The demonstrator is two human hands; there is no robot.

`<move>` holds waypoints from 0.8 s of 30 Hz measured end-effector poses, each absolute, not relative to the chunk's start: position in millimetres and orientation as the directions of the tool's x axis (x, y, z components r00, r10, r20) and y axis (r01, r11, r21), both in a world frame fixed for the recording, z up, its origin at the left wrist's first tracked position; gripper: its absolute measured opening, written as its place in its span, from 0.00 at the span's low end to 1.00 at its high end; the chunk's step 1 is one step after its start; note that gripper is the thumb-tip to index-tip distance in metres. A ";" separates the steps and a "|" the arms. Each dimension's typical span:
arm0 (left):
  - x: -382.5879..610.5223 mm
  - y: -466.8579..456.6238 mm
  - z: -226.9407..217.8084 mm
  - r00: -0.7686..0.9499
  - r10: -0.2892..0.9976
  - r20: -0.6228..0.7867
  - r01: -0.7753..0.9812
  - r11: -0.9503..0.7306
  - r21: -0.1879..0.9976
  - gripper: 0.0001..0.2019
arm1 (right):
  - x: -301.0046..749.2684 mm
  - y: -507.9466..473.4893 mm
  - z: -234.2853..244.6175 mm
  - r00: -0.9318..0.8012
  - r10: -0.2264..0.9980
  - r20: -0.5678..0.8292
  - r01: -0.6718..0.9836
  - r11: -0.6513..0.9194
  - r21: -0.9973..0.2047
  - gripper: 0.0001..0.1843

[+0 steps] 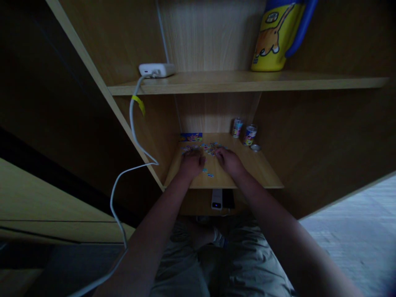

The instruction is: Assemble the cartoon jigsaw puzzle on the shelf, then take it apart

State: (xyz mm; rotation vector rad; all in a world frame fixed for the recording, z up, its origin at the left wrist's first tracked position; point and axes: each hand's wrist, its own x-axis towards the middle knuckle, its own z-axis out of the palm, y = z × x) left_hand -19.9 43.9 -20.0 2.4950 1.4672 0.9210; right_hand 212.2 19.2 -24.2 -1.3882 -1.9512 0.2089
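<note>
Small colourful jigsaw puzzle pieces (208, 147) lie scattered on the lower wooden shelf (260, 171). My left hand (192, 161) rests palm down at the left side of the pieces, its fingers stretched forward over some of them and its thumb apart. On the other side, my right hand (229, 161) has its fingers bent together at the right edge of the pile; whatever is between the fingertips is too small to make out. Two loose pieces (210, 175) lie nearer the shelf's front edge, between my hands. A blue printed picture strip (192, 137) is at the back left.
Two printed cans (237, 127) stand at the back right, with a round metal lid (255, 147) beside them. The upper shelf (216, 81) holds a white charger (156, 70) and a yellow mug (272, 41). A white cable (114, 202) hangs at left. Below is a white device (217, 199).
</note>
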 end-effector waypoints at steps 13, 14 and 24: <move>-12.8 62.2 -27.5 0.424 0.840 0.338 0.748 -0.536 0.392 0.22 | 204.3 14.8 -15.5 -0.294 0.902 0.316 0.902 0.371 -0.220 0.33; -11.5 62.2 -27.1 0.426 0.840 0.335 0.748 -0.535 0.391 0.21 | 204.2 15.0 -15.1 -0.297 0.906 0.302 0.905 0.368 -0.213 0.33; -15.4 47.1 -13.9 0.599 0.701 0.387 0.656 -0.707 0.264 0.13 | 199.0 8.1 -6.8 -0.163 0.956 0.245 0.966 0.206 -0.157 0.26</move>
